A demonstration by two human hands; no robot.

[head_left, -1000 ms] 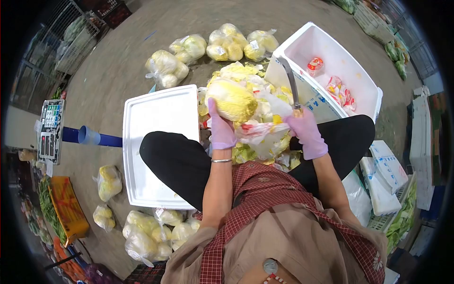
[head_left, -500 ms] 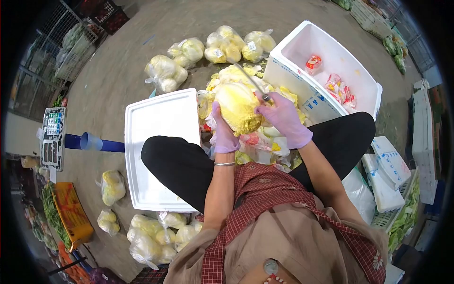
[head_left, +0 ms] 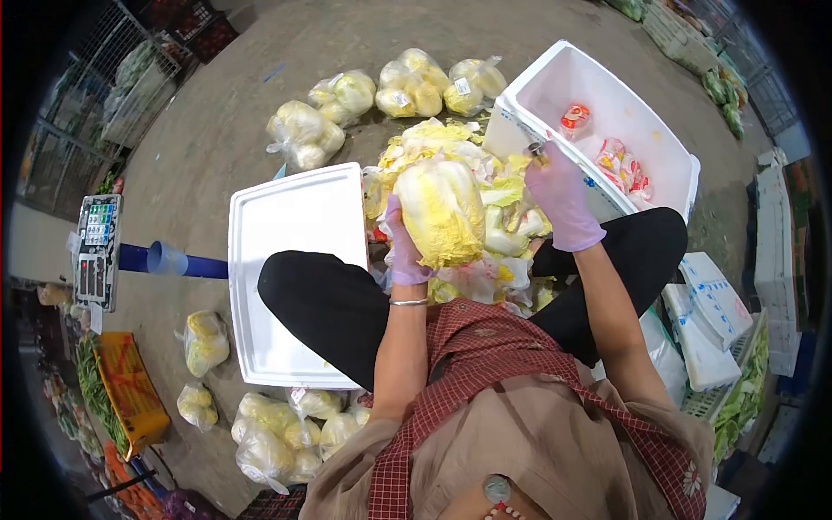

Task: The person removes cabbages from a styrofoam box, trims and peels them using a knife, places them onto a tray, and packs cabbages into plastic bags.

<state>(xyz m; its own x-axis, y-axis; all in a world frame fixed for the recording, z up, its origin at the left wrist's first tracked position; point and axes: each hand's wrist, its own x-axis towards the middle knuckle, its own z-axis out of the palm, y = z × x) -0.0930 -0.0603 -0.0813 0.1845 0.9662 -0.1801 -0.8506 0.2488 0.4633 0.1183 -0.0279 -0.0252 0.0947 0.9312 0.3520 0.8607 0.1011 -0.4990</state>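
Note:
A pale yellow cabbage [head_left: 439, 208] rests in my left hand [head_left: 406, 243], which wears a thin purple glove and grips its left side. My right hand [head_left: 562, 195], gloved the same way, is closed around the knife [head_left: 536, 151] to the right of the cabbage, beside the foam box wall. Only a small part of the knife shows; its blade is hard to make out. Beneath both hands lies a heap of loose yellow leaves [head_left: 433, 143] mixed with plastic wrapping.
A white foam box [head_left: 563, 65] holding red-and-white packets stands at upper right. The white foam lid [head_left: 295, 217] lies at left. Bagged cabbages [head_left: 412, 82] sit beyond the heap, others [head_left: 273, 433] at lower left. A scale [head_left: 97, 247] and an orange crate [head_left: 130, 390] are far left.
My right hand went from low right to the cabbage with the knife, then moved away right and up. The cabbage now stands more upright in my left hand, and the blade no longer shows clearly.

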